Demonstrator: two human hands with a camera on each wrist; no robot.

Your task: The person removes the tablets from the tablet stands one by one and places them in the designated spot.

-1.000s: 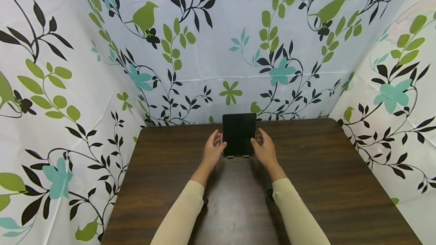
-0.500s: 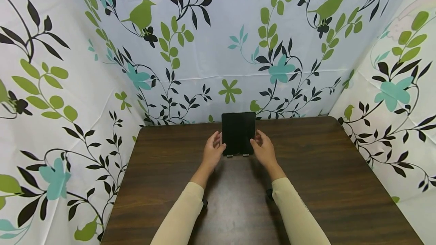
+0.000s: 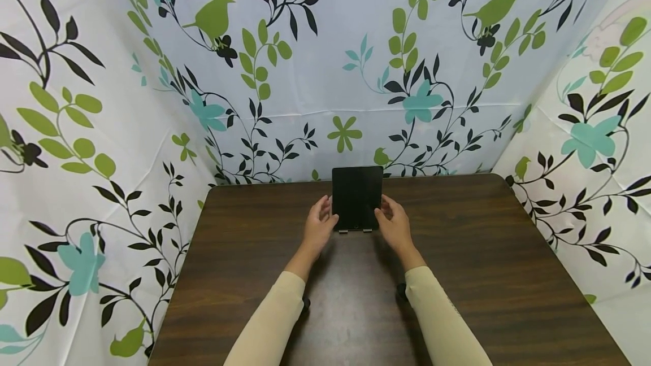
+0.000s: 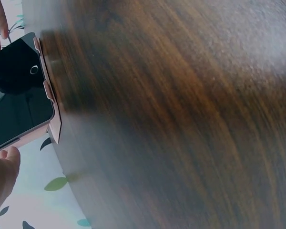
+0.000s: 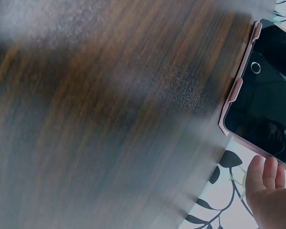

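A black-screened tablet [image 3: 357,194] leans upright on a pink metal stand [image 5: 236,90] near the back of the table. Two small lips of the stand hold the tablet's lower edge, where a round home button shows. At the tablet's left edge my left hand [image 3: 317,227] holds it, thumb toward the front and fingers along the side. My right hand [image 3: 395,227] holds the opposite edge, its thumb over the front border. In the right wrist view, fingertips [image 5: 270,167] touch the tablet's side; the thumb is out of frame there.
The dark wood-grain table [image 3: 244,275] reaches back to a hanging cloth [image 3: 305,72] printed with leaves and birds. More of this cloth hangs on the left and right sides. Both forearms wear pale yellow sleeves [image 3: 269,321] with a dark band beneath.
The view shifts slightly. Both hands stay at the tablet's sides, and neither the tablet nor the stand visibly moves on the table.
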